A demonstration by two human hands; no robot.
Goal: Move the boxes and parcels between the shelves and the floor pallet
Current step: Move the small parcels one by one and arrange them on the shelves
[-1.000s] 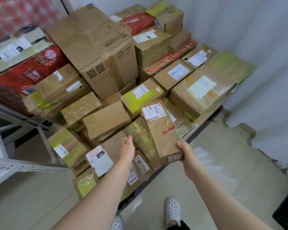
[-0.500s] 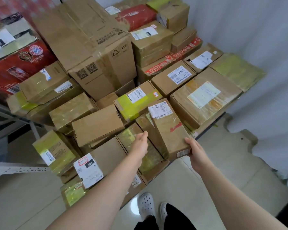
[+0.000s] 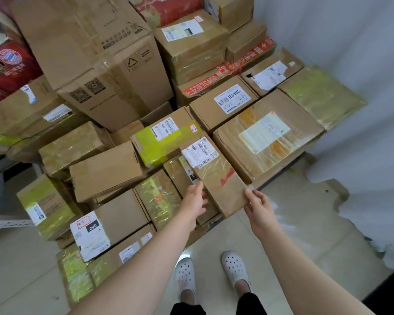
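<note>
I read a pale tiled floor (image 3: 289, 228) carrying a close-packed stack of taped cardboard boxes (image 3: 109, 169), its base hidden, with two white shoes (image 3: 185, 277) standing just beside the near edge.

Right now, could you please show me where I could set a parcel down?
Bare floor lies right of the shoes, between pile and curtain, and far left beside the shelf. The pile is packed tight; left hand and right hand are at the front parcel.

Both my bare arms (image 3: 146, 258) reach up from the bottom edge to mid-frame; my left hand (image 3: 195, 201) lies flat-fingered, my right hand (image 3: 258, 208) loosely curled, grip unclear.
</note>
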